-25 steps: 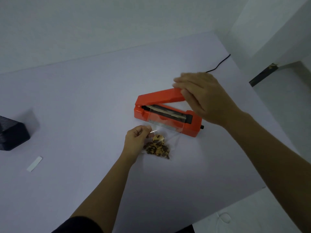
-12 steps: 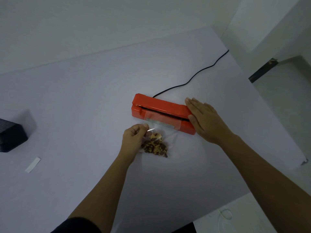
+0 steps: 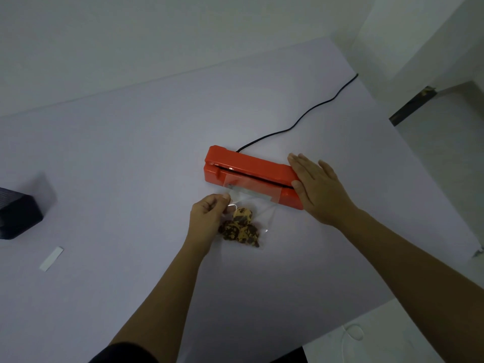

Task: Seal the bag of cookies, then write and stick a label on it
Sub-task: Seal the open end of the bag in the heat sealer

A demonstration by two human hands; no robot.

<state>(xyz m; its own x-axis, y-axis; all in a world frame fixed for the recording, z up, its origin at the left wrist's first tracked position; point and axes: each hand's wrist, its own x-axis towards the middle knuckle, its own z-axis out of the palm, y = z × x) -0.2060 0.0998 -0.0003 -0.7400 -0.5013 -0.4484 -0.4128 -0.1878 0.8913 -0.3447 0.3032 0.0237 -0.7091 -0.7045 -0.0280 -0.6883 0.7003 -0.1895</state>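
Nearest: dark sleeve (image 3: 125,353) at the bottom edge; two bare forearms reach over the smooth, matte white worktop (image 3: 131,166).

Well to the left lies a small white rectangular label strip (image 3: 51,258), flat. Beyond it sits a dark box-shaped object (image 3: 18,218), cut by the frame edge.

Left hand (image 3: 209,218): fingers curled, thumb and fingertip pinching the left edge of the clear plastic bag of round brown-speckled cookies (image 3: 262,209). The bag lies flat, cookies heaped at its near end. Its top edge runs into the slot under the lowered lid of the long red plastic heat sealer (image 3: 248,163).

Right hand (image 3: 319,187): flat, fingers straight, palm pressing on the sealer's right end and hiding it. The hands are apart.

A thin black cord (image 3: 301,119) snakes from the sealer's back toward the far right corner.
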